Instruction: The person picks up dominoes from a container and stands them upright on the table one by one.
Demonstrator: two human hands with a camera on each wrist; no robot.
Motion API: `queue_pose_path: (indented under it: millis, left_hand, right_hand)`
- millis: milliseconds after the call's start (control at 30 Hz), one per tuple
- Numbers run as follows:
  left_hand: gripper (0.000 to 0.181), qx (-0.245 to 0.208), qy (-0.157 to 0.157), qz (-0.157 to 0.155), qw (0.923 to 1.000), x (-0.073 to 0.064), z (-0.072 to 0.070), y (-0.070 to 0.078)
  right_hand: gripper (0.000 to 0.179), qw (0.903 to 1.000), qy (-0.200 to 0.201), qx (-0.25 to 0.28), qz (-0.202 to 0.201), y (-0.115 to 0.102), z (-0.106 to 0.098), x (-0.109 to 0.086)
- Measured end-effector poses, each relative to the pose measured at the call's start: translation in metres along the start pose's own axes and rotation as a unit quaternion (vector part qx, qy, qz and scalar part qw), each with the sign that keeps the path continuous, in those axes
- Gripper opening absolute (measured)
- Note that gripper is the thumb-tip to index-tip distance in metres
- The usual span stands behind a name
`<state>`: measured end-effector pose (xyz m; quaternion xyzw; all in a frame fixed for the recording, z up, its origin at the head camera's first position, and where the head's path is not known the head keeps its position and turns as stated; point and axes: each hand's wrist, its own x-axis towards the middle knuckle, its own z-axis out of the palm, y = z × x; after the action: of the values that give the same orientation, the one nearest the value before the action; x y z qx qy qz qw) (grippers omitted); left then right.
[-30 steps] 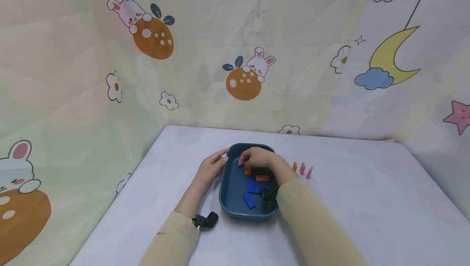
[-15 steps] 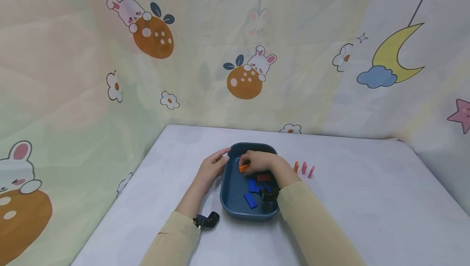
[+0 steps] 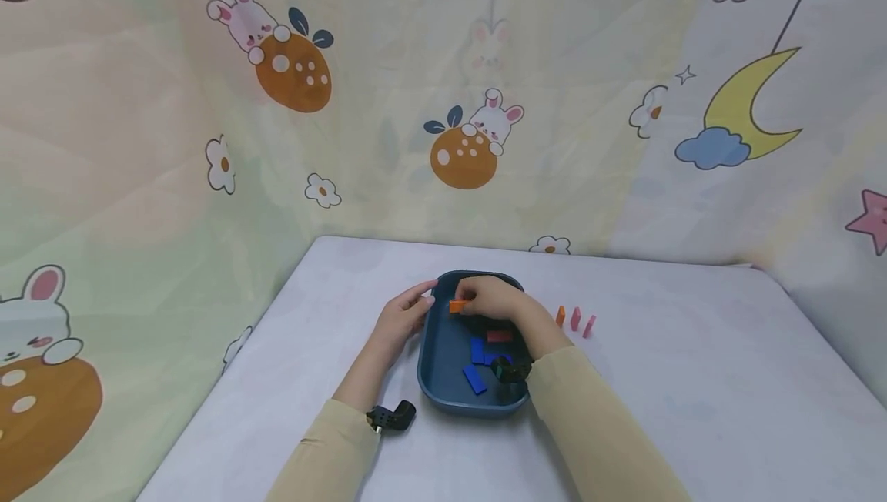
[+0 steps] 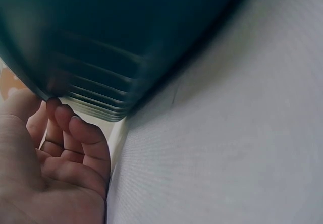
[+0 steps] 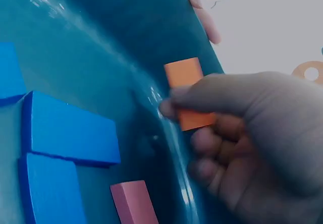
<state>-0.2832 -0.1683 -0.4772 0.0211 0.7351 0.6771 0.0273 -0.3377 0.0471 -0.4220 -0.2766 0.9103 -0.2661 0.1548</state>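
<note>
A dark blue-green plastic tray (image 3: 430, 386) with raised sides stands on the table. Inside it, my right hand (image 3: 490, 298) pinches an orange block (image 5: 184, 71) between thumb and fingers, near the far-left wall. My left hand (image 3: 402, 316) touches the tray's left rim from outside, fingers loosely bent in the left wrist view. Several blue blocks (image 5: 70, 128) lie on the tray floor, and a pink block (image 5: 135, 204) lies near them. Part of the tray's right side is hidden under my right forearm.
To the right of the tray, an orange block (image 3: 560, 316) and two pink blocks (image 3: 576, 319) stand upright in a row on the white table (image 3: 679, 379). A printed cloth backdrop (image 3: 374, 102) rises behind and at the sides.
My right hand has picked up the orange block from the tray floor, turned it and shifted it toward the far-left wall. My left hand keeps its place at the rim.
</note>
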Motion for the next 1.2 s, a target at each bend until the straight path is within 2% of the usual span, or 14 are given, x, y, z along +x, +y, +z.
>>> queue_pose_path:
  millis: [133, 300, 467, 733, 867, 1033, 1200]
  left_hand:
    - [0.038, 0.004, 0.000, -0.002, 1.0000, 0.000, 0.001, 0.000]
    - [0.039, 0.013, 0.006, -0.005, 0.9999, 0.000, -0.001, 0.001]
    - [0.040, 0.009, 0.009, -0.005, 0.9999, -0.002, -0.002, 0.001]
    - [0.039, 0.010, 0.008, -0.003, 0.9999, -0.001, -0.002, -0.001]
    - [0.038, 0.010, 0.009, -0.003, 0.9999, 0.000, -0.002, -0.001]
    - [0.038, 0.009, 0.008, 0.002, 0.9999, 0.000, 0.000, -0.001]
    - [0.037, 0.005, 0.008, 0.007, 0.9999, 0.000, 0.001, -0.001]
  right_hand:
    - [0.010, 0.9979, 0.025, 0.059, -0.004, 0.000, -0.007, -0.007]
    - [0.018, 0.9914, 0.022, 0.128, -0.017, 0.000, -0.018, -0.017]
    - [0.022, 0.9852, 0.015, 0.168, -0.029, 0.004, -0.020, -0.019]
    - [0.019, 0.9798, 0.036, 0.195, -0.023, 0.007, -0.018, -0.020]
    - [0.018, 0.9748, 0.041, 0.217, -0.034, 0.004, -0.021, -0.024]
    - [0.034, 0.9752, 0.093, 0.199, -0.027, 0.000, -0.031, -0.034]
    - [0.027, 0.9737, 0.138, 0.181, -0.013, 0.005, -0.045, -0.053]
